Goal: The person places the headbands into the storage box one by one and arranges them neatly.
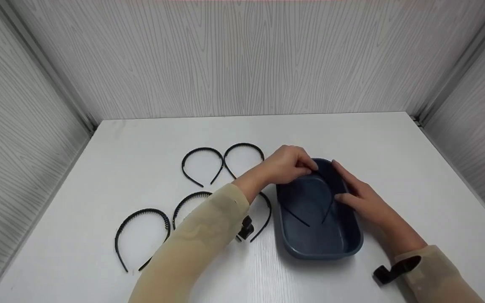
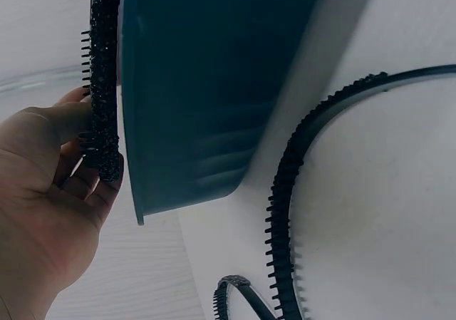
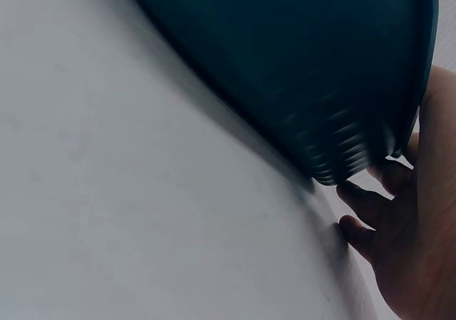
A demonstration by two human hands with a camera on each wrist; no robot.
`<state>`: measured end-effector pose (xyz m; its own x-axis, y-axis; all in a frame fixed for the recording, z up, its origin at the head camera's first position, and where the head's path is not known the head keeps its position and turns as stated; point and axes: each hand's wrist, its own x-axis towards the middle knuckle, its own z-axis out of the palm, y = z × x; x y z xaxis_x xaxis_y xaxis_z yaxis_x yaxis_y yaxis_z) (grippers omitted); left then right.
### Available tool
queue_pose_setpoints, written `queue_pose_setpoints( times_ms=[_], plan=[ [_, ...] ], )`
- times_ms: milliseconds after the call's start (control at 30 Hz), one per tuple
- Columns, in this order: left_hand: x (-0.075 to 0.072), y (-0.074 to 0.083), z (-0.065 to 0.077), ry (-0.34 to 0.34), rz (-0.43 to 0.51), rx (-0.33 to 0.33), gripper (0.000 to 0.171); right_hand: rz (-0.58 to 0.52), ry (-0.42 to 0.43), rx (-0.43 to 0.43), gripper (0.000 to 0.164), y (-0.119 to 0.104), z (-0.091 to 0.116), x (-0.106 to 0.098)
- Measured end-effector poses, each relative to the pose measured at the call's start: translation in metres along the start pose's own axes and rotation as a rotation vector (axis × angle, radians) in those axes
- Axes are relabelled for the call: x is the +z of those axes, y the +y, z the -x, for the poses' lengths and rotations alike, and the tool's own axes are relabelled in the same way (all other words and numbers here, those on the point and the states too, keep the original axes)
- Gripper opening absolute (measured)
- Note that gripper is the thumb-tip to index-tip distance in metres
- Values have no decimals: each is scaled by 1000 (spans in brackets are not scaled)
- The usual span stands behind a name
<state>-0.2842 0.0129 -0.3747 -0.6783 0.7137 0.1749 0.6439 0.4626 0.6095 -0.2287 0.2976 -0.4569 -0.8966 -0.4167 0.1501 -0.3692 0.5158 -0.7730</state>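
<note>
A dark blue rectangular plastic bin [image 1: 323,255] stands on the white table. Over its far end, my left hand [image 1: 288,165] pinches a black toothed headband [image 2: 105,85]; the two thin ends of the headband hang down inside the bin. In the left wrist view, thumb and fingers close on the band's toothed part, just above the bin's rim. My right hand [image 1: 362,198] grips the bin's right wall, thumb over the rim on the inside and fingers outside. The fingers [image 3: 363,204] show against the ribbed outer corner in the right wrist view.
Several black headbands lie left of the bin, among them one at the lower left [image 1: 146,210], one at the back [image 1: 202,149] and one beside it [image 1: 244,144]. My left forearm covers parts of others. Grey wood-grain panels [image 1: 242,59] enclose the table's back and sides.
</note>
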Motion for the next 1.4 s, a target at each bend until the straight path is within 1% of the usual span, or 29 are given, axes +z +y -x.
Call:
queue_pose_setpoints(
  times_ms=[133, 300, 400, 567, 800, 967, 1200, 1400],
  plan=[
    [3, -2, 1, 5, 7, 0, 20, -1, 4, -16, 79, 0, 0, 0],
    [6, -4, 0, 6, 13, 0, 20, 6, 10, -16, 79, 1, 0, -1],
    [7, -6, 1, 8, 21, -8, 20, 16, 17, -16, 79, 1, 2, -2],
    [9, -6, 0, 2, 36, -27, 21, -3, 23, -23, 78, 0, 4, -2],
    [12, -5, -4, -6, 9, -20, 22, -9, 25, -47, 77, -2, 5, -2],
    [15, -5, -7, -26, -9, -17, 22, -3, 18, -41, 77, -3, 4, -3],
    [24, -7, -10, -68, -42, 2, 22, -32, 18, -56, 78, 0, 3, -2],
    [28, -6, -13, -99, -69, -13, 22, -16, 11, -28, 78, 4, 4, -3]
  ],
)
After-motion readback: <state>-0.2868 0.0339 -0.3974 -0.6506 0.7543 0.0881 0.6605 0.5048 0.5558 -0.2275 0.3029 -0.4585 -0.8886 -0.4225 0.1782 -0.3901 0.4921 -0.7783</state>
